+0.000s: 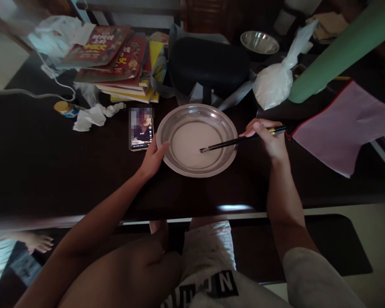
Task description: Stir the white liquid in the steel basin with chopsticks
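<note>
Chopsticks [240, 140], dark with a pale band near the top, are pinched in the closed grip of the right hand [269, 137], their tips dipped into a whitish liquid that covers the bottom of a wide metal basin [226, 124]. The basin sits on the dark counter [51, 171], about in the middle and close to the near edge. The left hand [154, 158] holds the basin's left rim, thumb hooked over the edge and fingers tucked under it, so that grip is closed on the rim. Just left of the basin, touching or nearly touching the left hand, a phone [141, 128] lies flat with its screen lit. Farther left are crumpled tissue [94, 116] and a small gold-lidded jar [65, 108]. Behind the basin are a stack of books [115, 60], a black case [208, 64], a knotted plastic bag of white powder [274, 83] and a smaller metal bowl [259, 42]. A pink cloth [346, 124] lies to the right, just beside the right hand.
</note>
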### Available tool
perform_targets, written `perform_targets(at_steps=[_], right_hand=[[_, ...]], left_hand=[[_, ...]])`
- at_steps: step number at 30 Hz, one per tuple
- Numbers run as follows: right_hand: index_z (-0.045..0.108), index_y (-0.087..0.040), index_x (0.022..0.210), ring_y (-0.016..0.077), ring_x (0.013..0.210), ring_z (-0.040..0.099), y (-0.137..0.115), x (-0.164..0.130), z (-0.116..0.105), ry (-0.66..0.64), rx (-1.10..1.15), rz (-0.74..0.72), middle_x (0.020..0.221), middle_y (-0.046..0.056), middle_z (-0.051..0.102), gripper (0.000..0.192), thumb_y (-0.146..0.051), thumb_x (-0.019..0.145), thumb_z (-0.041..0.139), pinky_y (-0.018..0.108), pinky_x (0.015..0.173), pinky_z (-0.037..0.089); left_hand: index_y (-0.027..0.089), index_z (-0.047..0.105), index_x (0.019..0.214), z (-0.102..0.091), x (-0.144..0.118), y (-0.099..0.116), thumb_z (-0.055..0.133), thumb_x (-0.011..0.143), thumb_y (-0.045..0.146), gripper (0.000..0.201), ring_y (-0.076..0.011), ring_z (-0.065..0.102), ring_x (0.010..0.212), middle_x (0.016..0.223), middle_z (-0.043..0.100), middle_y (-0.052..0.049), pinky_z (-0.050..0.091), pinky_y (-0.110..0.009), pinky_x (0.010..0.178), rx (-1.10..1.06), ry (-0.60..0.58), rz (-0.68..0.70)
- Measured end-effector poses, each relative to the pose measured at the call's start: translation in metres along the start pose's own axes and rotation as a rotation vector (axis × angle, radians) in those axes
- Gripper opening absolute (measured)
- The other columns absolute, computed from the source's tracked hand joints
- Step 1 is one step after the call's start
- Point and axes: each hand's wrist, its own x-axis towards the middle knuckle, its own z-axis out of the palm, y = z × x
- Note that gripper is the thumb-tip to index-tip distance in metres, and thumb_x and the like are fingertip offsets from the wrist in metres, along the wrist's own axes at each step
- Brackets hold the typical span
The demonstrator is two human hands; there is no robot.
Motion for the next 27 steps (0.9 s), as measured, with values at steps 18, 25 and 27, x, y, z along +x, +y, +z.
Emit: perform_targets(at_steps=[18,25,27], right_hand=[[0.077,-0.028,0.073,0.0185,0.079,0.074,0.0,0.0009,0.0015,-0.013,-0.04,-0.015,0.075,-0.001,0.076,0.03,-0.053,0.088,0.068,0.036,0.079,0.057],[0.078,-0.029,0.074,0.0188,0.081,0.075,0.0016,0.0005,0.0026,-0.103,0.008,0.012,0.076,-0.001,0.075,0.028,-0.05,0.089,0.068,0.037,0.079,0.057],[0.078,-0.029,0.077,0.0194,0.083,0.076,0.0024,0.0008,0.0017,-0.067,-0.013,-0.002,0.079,-0.001,0.076,0.025,-0.05,0.088,0.069,0.037,0.081,0.057]], left_hand=[[0.02,0.059,0.125,-0.0003,0.0004,0.0003,0.063,0.086,0.062,0.058,-0.0294,0.065,0.11,0.118,0.069,-0.011,0.053,-0.05,0.103,-0.002,-0.013,-0.005],[0.021,0.06,0.126,-0.0003,-0.0002,0.0014,0.061,0.088,0.056,0.052,-0.0305,0.064,0.114,0.121,0.068,-0.011,0.052,-0.05,0.104,0.014,-0.012,0.01],[0.02,0.06,0.126,-0.0006,-0.0001,0.0015,0.062,0.087,0.056,0.053,-0.0306,0.064,0.114,0.121,0.068,-0.011,0.051,-0.051,0.105,-0.002,-0.003,-0.009]])
